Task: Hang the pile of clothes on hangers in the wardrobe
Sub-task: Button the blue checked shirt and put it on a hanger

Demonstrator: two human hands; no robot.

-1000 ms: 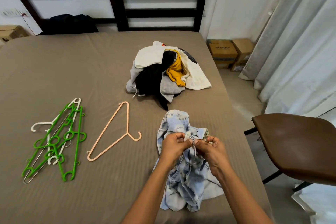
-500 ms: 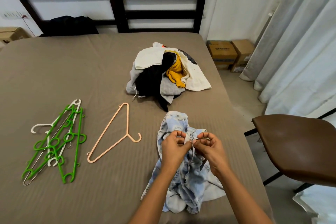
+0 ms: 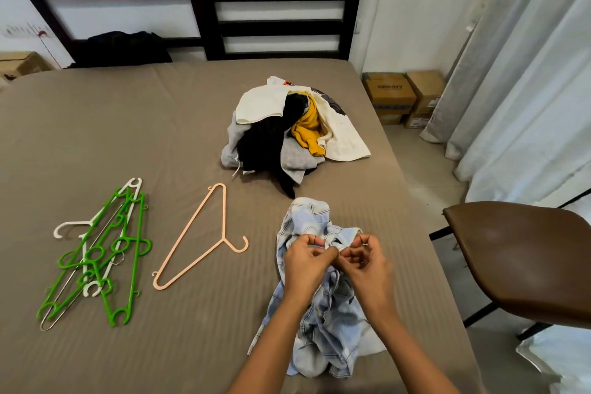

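On the brown bed (image 3: 128, 137), at lower centre of the frame, two hands work at a crumpled blue plaid shirt (image 3: 332, 329). The left hand (image 3: 307, 265) and right hand (image 3: 367, 269) meet knuckle to knuckle, fingers curled, each pinching a fold of cloth near what we take to be the collar. We cannot tell whether a button lies between them. The pile of clothes (image 3: 287, 128) sits at centre frame, apart from the shirt. A peach hanger (image 3: 198, 240) lies just left of the hands, and a tangle of green and white hangers (image 3: 99, 253) at far left. No wardrobe is in view. We judge this to be the readying of one garment. Next, a hand must let go, reach left for the peach hanger and feed it into the neck.
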